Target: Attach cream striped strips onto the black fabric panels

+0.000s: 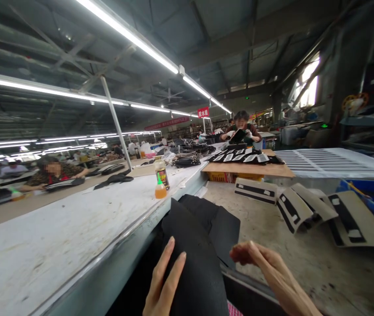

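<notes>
Gripping lightly, the left hand point(163, 285) lays its fingers flat along the near edge of a black fabric piece point(196, 259), while the right hand point(266, 267) pinches the same piece's other edge between curled fingertips. That piece stands up from the gap at the desk's point(305, 263) front. Beige-and-black cut panels point(308, 206) lie further right on the desk, and an orange glue bottle point(160, 188) stands on the conveyor point(58, 228).
</notes>
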A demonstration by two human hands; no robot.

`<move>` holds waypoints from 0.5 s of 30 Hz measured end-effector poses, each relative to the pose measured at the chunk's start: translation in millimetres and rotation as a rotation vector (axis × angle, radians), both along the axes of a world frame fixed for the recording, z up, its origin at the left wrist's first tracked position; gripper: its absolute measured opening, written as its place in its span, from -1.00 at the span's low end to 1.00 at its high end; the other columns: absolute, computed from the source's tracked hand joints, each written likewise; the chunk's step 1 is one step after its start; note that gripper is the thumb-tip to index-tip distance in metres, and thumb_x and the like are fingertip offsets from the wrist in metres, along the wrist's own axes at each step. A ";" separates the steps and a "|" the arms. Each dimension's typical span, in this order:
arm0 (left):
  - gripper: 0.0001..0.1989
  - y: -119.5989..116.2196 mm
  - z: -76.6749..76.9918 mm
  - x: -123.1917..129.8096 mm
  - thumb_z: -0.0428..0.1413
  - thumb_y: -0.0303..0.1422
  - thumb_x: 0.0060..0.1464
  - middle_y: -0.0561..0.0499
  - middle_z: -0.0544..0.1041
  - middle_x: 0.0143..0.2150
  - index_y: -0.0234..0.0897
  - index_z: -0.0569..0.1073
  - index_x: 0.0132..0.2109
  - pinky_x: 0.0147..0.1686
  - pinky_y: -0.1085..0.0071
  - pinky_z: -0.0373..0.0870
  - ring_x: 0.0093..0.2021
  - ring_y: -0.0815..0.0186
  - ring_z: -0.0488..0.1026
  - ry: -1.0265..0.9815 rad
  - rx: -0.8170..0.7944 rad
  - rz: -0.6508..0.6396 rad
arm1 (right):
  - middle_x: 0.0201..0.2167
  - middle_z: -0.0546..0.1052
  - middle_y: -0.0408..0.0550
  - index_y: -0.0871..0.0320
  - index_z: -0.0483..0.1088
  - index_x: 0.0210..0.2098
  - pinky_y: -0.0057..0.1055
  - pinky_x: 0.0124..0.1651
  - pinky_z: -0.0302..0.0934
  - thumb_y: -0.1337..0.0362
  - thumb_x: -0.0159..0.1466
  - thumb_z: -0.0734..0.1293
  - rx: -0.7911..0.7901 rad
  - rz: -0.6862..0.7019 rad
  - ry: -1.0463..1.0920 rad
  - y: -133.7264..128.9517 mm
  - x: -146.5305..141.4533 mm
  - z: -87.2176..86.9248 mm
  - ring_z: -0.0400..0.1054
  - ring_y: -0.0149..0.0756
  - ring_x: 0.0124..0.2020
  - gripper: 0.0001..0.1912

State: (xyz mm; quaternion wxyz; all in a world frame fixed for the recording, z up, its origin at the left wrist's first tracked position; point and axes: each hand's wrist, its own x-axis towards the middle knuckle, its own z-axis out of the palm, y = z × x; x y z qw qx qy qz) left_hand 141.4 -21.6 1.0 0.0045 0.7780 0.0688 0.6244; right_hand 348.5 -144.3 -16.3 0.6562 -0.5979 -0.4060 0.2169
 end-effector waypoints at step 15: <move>-0.66 1.3 -15.1 -2.5 -0.10 -0.26 0.43 -0.13 0.30 0.36 -0.33 0.49 0.06 0.30 0.43 0.23 0.31 0.20 0.33 -0.033 0.149 0.117 | -0.09 0.56 0.05 0.13 0.46 -0.01 -0.28 0.02 0.35 0.02 0.23 0.49 0.429 0.582 0.598 48.1 -60.9 19.9 0.48 -0.20 -0.10 -0.56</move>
